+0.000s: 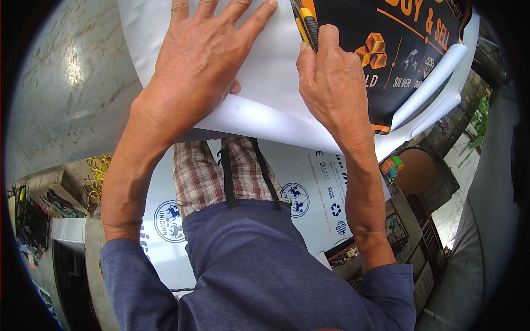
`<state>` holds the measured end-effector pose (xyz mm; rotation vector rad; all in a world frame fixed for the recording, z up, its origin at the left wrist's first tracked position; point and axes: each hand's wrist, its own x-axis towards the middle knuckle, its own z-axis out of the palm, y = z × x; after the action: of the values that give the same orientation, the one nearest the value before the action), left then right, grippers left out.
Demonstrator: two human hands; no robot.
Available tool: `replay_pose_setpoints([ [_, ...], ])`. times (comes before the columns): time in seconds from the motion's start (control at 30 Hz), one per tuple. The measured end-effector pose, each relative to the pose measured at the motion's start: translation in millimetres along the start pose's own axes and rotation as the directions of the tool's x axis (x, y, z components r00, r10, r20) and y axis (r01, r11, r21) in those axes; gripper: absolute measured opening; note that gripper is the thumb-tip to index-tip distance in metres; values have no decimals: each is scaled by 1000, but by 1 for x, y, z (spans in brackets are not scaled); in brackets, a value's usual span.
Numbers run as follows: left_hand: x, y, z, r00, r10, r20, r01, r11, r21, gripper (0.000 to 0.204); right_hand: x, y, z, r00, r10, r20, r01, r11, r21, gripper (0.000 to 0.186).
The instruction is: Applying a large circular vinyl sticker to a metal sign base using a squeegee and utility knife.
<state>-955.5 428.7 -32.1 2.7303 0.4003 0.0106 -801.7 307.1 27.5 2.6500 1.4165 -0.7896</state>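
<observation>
My left hand (193,69) lies spread on a large white sheet (270,77), its fingers reaching toward the top of the head view. In my right hand (335,83) is a yellow and black utility knife (309,25), held along the border where white meets a black printed banner (381,60) with orange and white graphics. The knife's tip runs up near the top edge, and I cannot make out its blade. The sheet's near edge curls into a roll (259,116) between my forearms, and another curl (430,83) rises at the banner's right side.
A smooth grey metal surface (66,77) spreads under the sheet at left. Below stands a pale printed panel (314,165) behind my legs. Coiled yellow cord (98,179) hangs at left; a green and orange object (392,165) sits by a brown round thing (417,170) at right.
</observation>
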Motion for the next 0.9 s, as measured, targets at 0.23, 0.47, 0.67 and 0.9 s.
replay_pose_setpoints([
  [0.23,2,0,-5,996,-35,76,40,998,-56,103,0,1,0,1000,-18,-7,18,1000,0,17],
  [0.47,0,-2,1,999,-13,31,14,1000,-12,103,-2,2,2,1000,-14,-10,14,1000,-12,17],
  [0.67,3,-1,-7,997,-21,73,26,997,-70,102,-3,3,1,1000,-24,-4,24,999,-23,18],
  [0.9,0,-3,3,999,13,-31,-12,1000,11,102,-5,3,1,1000,-18,-3,18,1000,-22,18],
])
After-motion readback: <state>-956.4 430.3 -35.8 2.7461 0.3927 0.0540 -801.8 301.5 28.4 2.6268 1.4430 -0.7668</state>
